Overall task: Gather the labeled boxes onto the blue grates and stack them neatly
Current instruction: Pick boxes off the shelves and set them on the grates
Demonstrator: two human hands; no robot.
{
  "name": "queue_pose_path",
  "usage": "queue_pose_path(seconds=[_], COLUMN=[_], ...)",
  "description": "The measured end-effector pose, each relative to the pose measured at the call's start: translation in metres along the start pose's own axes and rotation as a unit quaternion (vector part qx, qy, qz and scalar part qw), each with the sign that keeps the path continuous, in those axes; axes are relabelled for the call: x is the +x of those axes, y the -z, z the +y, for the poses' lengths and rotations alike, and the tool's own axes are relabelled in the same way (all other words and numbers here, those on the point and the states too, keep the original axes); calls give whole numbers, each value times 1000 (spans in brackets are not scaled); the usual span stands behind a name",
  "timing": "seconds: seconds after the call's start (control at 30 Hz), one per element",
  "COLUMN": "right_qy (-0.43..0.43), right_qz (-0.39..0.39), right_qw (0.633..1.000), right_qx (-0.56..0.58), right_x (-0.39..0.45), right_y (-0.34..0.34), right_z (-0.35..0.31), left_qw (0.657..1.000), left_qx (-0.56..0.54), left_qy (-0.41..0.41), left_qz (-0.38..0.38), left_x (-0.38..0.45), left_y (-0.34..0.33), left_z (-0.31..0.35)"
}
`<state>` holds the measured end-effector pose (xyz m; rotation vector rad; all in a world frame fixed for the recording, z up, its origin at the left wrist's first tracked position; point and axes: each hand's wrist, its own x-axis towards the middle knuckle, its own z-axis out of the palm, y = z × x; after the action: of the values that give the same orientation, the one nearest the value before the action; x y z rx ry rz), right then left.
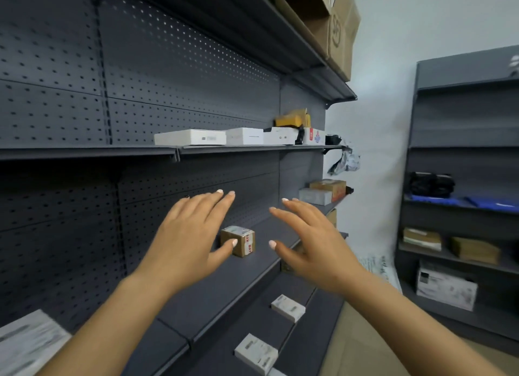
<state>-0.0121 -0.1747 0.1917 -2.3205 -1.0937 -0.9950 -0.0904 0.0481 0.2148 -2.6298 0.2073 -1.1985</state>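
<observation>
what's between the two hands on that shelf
In the head view, a small brown taped box sits on the dark shelf between the open left hand and open right hand; neither grips it.

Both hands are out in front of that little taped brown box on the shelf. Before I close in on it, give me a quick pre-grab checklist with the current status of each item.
1. Left hand free, fingers straight: ok.
2. Right hand free, fingers straight: ok.
3. Small brown box in view between the hands: ok.
4. Box actually gripped: not ok; the left thumb tip overlaps its near edge, but no fingers curl round it.
5. Room around the box on its shelf, nothing close beside it: ok.
6. Drop-off spot: cannot tell; something blue shows on the far shelving unit, too blurred to confirm it is a grate.
</observation>
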Motion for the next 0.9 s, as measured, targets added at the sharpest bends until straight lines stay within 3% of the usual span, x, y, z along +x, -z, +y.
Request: queue_pose_path(seconds=[0.57,0.9], right_qy=[26,109], right_qz=[2,9], right_qw=[999,990], right_qx=[19,92], right_x=[86,171], right_y=[-58,-83], right_z=[202,331], left_qw=[998,990], left_qx=[60,96], left_qy=[14,106], left_qz=[-29,-17], left_x=[154,243], left_y=[-127,-170], left_z=[29,55])
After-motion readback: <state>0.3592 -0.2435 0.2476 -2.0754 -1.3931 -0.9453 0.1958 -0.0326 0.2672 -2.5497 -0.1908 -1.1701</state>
